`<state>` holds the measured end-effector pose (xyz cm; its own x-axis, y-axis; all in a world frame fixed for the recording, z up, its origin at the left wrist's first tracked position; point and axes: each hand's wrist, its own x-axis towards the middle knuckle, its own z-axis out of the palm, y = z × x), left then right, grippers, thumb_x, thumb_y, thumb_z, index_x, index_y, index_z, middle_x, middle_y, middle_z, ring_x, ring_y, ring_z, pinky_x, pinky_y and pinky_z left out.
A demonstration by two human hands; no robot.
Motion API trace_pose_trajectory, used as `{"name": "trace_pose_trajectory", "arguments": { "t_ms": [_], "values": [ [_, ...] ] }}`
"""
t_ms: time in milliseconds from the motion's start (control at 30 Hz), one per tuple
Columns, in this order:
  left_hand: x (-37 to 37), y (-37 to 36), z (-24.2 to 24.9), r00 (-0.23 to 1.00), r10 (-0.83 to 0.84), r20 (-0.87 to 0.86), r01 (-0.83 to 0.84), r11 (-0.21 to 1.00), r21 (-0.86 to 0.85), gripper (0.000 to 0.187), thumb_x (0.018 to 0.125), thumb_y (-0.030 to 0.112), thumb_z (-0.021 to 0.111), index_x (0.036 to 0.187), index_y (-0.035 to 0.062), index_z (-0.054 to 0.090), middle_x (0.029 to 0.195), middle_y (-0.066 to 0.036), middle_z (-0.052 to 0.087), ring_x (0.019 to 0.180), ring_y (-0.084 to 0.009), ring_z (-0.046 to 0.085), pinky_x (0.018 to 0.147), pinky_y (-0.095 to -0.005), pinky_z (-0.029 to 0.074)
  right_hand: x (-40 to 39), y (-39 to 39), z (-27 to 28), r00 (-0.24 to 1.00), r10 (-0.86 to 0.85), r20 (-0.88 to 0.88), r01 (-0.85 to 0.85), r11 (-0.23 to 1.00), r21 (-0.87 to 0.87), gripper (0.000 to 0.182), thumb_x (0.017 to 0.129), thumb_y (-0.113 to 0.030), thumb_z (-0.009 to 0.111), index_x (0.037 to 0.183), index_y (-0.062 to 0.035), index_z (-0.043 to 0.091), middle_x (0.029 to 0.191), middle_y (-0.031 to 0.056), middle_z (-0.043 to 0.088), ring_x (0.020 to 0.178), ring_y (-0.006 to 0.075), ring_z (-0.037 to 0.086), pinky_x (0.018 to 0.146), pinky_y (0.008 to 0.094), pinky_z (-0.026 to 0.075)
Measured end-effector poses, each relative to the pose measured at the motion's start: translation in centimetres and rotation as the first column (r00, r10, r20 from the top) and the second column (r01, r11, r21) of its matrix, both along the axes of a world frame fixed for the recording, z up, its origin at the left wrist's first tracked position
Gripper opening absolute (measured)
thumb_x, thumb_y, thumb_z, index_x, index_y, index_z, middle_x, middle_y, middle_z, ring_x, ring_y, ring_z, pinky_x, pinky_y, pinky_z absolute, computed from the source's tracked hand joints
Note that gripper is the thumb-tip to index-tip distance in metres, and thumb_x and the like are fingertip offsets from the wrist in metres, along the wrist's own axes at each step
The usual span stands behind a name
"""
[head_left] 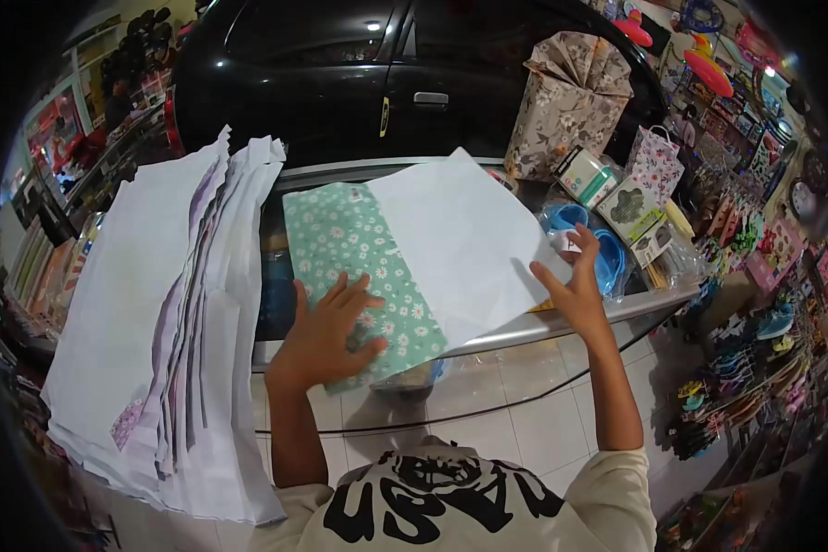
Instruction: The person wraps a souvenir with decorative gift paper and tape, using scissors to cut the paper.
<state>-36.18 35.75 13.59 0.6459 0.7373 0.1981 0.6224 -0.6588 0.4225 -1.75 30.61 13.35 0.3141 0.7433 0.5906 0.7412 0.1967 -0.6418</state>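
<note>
A crowded shop surrounds a glass tabletop point(524, 324) with a metal edge, and a black car point(359, 64) stands just behind it. On the tabletop lies a sheet of green wrapping paper point(359, 267) printed with white daisies, its right part folded over so the plain white underside faces up. The left hand point(326, 333) lies flat on the green printed part near the front edge, fingers spread wide, pressing the sheet down. The right hand point(575, 285) grips the right edge of the white fold, fingers pinched on the paper. To the left, a thick stack of white paper sheets point(170, 322) covers the tabletop and hangs over its front. Behind the right hand sit blue plastic bowls point(607, 258) in clear wrap, small boxed goods, and a floral gift bag point(568, 106).
</note>
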Motion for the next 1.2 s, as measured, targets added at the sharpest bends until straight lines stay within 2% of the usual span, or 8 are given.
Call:
{"name": "trace_pose_trajectory", "arguments": {
  "t_ms": [100,200,333,500,767,867,1067,1200],
  "values": [
    [-0.7,0.8,-0.3,1.0,-0.027,0.013,0.027,1.0,-0.001,0.052,0.075,0.034,0.065,0.121,0.0154,0.049,0.145,-0.022,0.033,0.139,-0.0446,0.016,0.109,-0.0632,0.008,1.1,0.6,-0.7,0.798,-0.22,0.562,0.236,0.971,0.044,0.083,0.077,-0.015,0.076,0.137,0.004,0.023,0.126,0.0202,0.043,0.097,0.0209,0.054,0.085,0.0323,0.047],
    [-0.5,1.0,-1.0,0.999,0.051,0.015,-0.052,0.997,0.058,0.052,0.07,0.03,0.065,0.116,0.0148,0.048,0.146,-0.029,0.027,0.138,-0.0505,0.011,0.11,-0.0605,0.012,0.0,-0.3,1.3,0.978,0.084,-0.19,-0.118,0.977,-0.176,0.079,0.078,-0.017,0.076,0.136,0.003,0.027,0.127,0.0198,0.043,0.088,0.0208,0.059,0.076,0.0316,0.05],
    [-0.2,1.1,-0.9,0.998,0.07,0.002,-0.07,0.997,0.036,0.053,0.066,0.029,0.065,0.115,0.0148,0.047,0.146,-0.032,0.025,0.138,-0.0527,0.009,0.111,-0.056,0.015,0.8,-0.1,2.8,0.621,0.276,-0.734,-0.462,0.885,-0.059,0.073,0.084,-0.022,0.07,0.138,0.0024,0.027,0.128,0.0178,0.048,0.08,0.0178,0.061,0.061,0.0288,0.049],
    [-0.4,0.9,-0.8,0.997,0.082,0.007,-0.082,0.995,0.05,0.055,0.066,0.031,0.064,0.117,0.0156,0.047,0.146,-0.031,0.025,0.138,-0.0519,0.011,0.111,-0.0544,0.017,2.1,0.1,3.4,0.996,0.084,-0.026,-0.087,0.891,-0.445,0.068,0.086,-0.036,0.067,0.129,0.0097,0.042,0.063,0.0097,0.061,0.06,0.0126,0.057,0.057,0.025,0.044],
    [-0.3,0.9,-1.1,0.997,0.081,0.008,-0.081,0.994,0.07,0.055,0.067,0.032,0.063,0.117,0.0157,0.048,0.146,-0.03,0.025,0.138,-0.0506,0.013,0.112,-0.0535,0.017,3.2,1.8,4.3,0.974,0.076,-0.212,-0.198,0.737,-0.647,0.051,0.084,-0.043,0.067,0.099,0.0053,0.063,0.073,0.005,0.059,0.066,0.0113,0.053,0.057,0.0243,0.041],
    [-0.5,0.8,-0.9,0.998,0.067,0.023,-0.068,0.996,0.061,0.055,0.066,0.032,0.063,0.116,0.0157,0.048,0.147,-0.03,0.025,0.138,-0.0503,0.013,0.112,-0.0535,0.017,4.2,2.4,2.3,0.986,0.167,0.023,-0.125,0.814,-0.567,0.046,0.087,-0.044,0.063,0.102,-0.0006,0.062,0.073,0.0013,0.057,0.064,0.0111,0.052,0.056,0.0242,0.041],
    [-0.7,0.9,-0.9,0.999,0.034,0.024,-0.035,0.998,0.06,0.056,0.065,0.032,0.064,0.116,0.015,0.049,0.146,-0.03,0.026,0.138,-0.0507,0.014,0.111,-0.0544,0.016,-0.7,2.2,6.2,0.767,0.217,-0.604,-0.403,0.895,-0.19,0.043,0.095,-0.048,0.047,0.106,-0.0071,0.057,0.089,0.0014,0.056,0.087,0.0082,0.053,0.072,0.0243,0.044],
    [-0.7,0.9,-0.7,0.999,0.032,0.024,-0.033,0.999,0.041,0.056,0.065,0.032,0.065,0.115,0.0144,0.049,0.146,-0.031,0.026,0.137,-0.0523,0.015,0.111,-0.0544,0.017,-1.7,6.5,6.2,0.375,0.647,-0.664,-0.752,0.631,0.191,0.056,0.098,-0.054,0.031,0.123,-0.0077,0.049,0.12,0.0049,0.052,0.107,0.0129,0.051,0.094,0.0278,0.039]
  ]
}}
